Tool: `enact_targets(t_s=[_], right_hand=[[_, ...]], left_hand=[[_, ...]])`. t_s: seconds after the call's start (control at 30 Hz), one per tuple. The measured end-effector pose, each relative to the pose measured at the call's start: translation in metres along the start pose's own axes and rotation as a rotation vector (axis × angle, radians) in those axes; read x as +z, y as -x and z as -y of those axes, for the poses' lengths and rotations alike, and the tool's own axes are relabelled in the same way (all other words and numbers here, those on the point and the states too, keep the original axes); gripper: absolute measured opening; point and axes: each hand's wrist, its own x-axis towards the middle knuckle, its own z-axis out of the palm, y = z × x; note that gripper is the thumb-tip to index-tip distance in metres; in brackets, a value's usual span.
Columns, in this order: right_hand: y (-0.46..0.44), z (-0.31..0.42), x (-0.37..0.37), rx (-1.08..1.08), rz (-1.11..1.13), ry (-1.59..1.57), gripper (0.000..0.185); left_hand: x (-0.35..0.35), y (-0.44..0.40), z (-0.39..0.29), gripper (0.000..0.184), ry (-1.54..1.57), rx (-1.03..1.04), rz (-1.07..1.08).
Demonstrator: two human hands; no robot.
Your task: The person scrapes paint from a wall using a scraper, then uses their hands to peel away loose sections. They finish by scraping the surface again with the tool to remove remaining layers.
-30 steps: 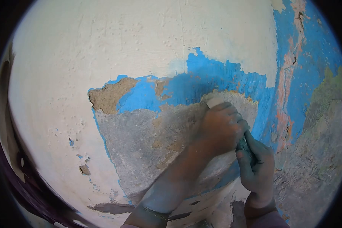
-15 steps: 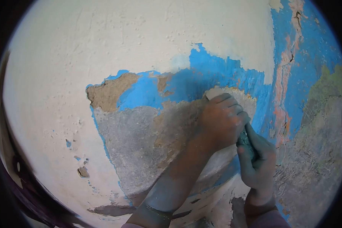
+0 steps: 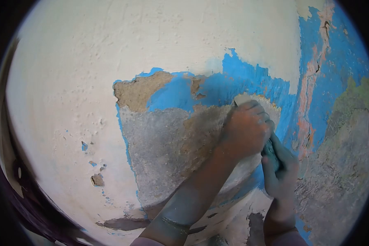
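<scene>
My left hand is wrapped round a scraper, whose pale blade pokes out above the knuckles. The blade lies against the wall where blue paint borders bare grey plaster. Lower right, my right hand grips the dark green handle of the same scraper, its thumb and fingers on either side. My left hand hides the middle of the tool.
White paint covers the upper and left wall. On the right, a cracked pinkish strip runs down through blue paint, with rough grey plaster beside it. Dark cloth hangs at the left edge.
The wall patch appears farther right at its left side. Both hands, still on the scraper, have shifted slightly right in view.
</scene>
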Motion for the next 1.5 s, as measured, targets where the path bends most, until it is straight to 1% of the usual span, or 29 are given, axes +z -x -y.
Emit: enact_targets(t_s=[0.07,0.1,0.17,0.23,0.3,0.33,0.4,0.43,0.47,0.5,0.57,0.6,0.67,0.73,0.8,0.83,0.9,0.97,1.0,1.03,1.1,1.13,1.17,1.2,1.27,1.3,1.4,1.47,1.5], right_hand=[[0.003,0.002,-0.001,-0.017,-0.028,-0.002,0.037],[0.006,0.003,-0.003,-0.018,-0.062,0.002,0.037],[0.005,-0.003,-0.004,0.017,-0.046,0.032,0.037],[0.012,-0.003,-0.007,0.059,-0.032,0.054,0.038],[0.013,0.000,-0.006,-0.059,-0.001,0.001,0.037],[0.010,-0.001,0.001,-0.065,0.000,0.007,0.037],[0.009,-0.006,0.018,0.002,-0.113,0.112,0.036],[0.012,-0.009,0.022,0.003,-0.113,0.119,0.036],[0.015,-0.011,0.026,0.042,-0.091,0.055,0.037],[0.016,-0.012,0.029,0.075,-0.070,-0.013,0.039],[0.018,-0.004,0.020,0.040,-0.041,-0.074,0.041],[0.019,-0.001,0.013,0.016,-0.021,-0.120,0.042],[0.006,-0.013,0.032,0.040,-0.036,-0.051,0.044],[0.004,-0.006,0.035,0.046,-0.048,-0.017,0.045],[0.002,0.018,0.017,0.029,0.060,-0.160,0.046],[-0.001,0.019,0.020,0.020,0.059,-0.166,0.046],[0.001,0.016,0.025,0.076,0.025,-0.064,0.047],[0.006,0.005,0.033,0.069,-0.002,-0.094,0.047],[0.005,0.001,0.035,0.048,-0.025,-0.128,0.047],[0.006,0.003,0.032,0.042,-0.019,-0.131,0.047],[0.016,0.013,0.022,0.019,0.006,-0.258,0.044],[0.020,0.016,0.021,0.020,0.009,-0.260,0.044],[0.024,0.019,0.020,0.079,0.030,-0.246,0.044],[0.026,0.021,0.021,0.137,0.050,-0.229,0.044],[0.021,0.021,0.034,0.132,0.008,-0.180,0.043],[0.019,0.021,0.037,0.130,-0.037,-0.136,0.043],[0.012,0.029,0.030,0.142,0.017,-0.205,0.042],[0.023,0.026,0.026,0.097,-0.014,-0.246,0.041],[0.028,0.024,0.025,0.053,-0.046,-0.276,0.040]], left_hand=[[-0.002,0.000,-0.007,0.008,0.170,-0.058,-0.010],[-0.003,0.000,-0.007,0.008,0.177,-0.061,-0.012],[-0.001,-0.001,-0.007,0.008,0.105,-0.063,0.068],[0.002,0.002,-0.010,0.008,0.102,-0.046,0.099],[0.001,0.000,-0.006,0.008,0.068,-0.026,0.102],[0.000,0.001,-0.005,0.008,0.084,-0.019,0.075],[0.002,0.004,-0.001,0.009,0.114,-0.015,0.051],[0.004,0.004,0.005,0.009,0.000,0.041,0.096],[0.005,0.005,0.009,0.009,-0.115,0.096,0.143],[0.000,0.005,0.007,0.009,-0.118,0.096,0.139],[-0.011,0.003,0.003,0.008,0.094,0.063,0.118],[-0.011,0.003,0.007,0.008,0.106,0.072,0.108],[-0.010,0.006,0.012,0.008,-0.114,0.053,0.047],[-0.012,0.006,0.009,0.009,-0.065,0.049,0.048],[-0.021,0.001,0.016,0.009,-0.066,0.049,0.024],[-0.025,0.001,0.013,0.009,-0.007,0.041,0.053],[-0.024,0.002,0.011,0.010,0.065,0.030,0.086],[-0.018,0.004,0.016,0.009,-0.102,0.065,0.093],[-0.022,0.003,0.014,0.009,-0.106,0.061,0.088],[-0.028,0.002,0.011,0.009,-0.069,0.056,0.100],[-0.035,0.009,0.003,0.008,-0.033,0.045,0.121],[-0.036,0.013,-0.001,0.008,0.025,0.004,0.142],[-0.037,0.016,-0.003,0.008,0.085,-0.034,0.163],[-0.036,0.017,-0.002,0.008,0.086,-0.036,0.162],[-0.032,0.020,0.000,0.008,0.050,-0.005,0.037],[-0.031,0.018,0.002,0.008,0.055,-0.008,0.035],[-0.034,0.014,0.005,0.007,-0.036,0.027,0.033],[-0.040,0.014,-0.003,0.006,0.146,-0.031,-0.023],[-0.037,0.017,-0.002,0.006,0.144,-0.030,-0.019]])
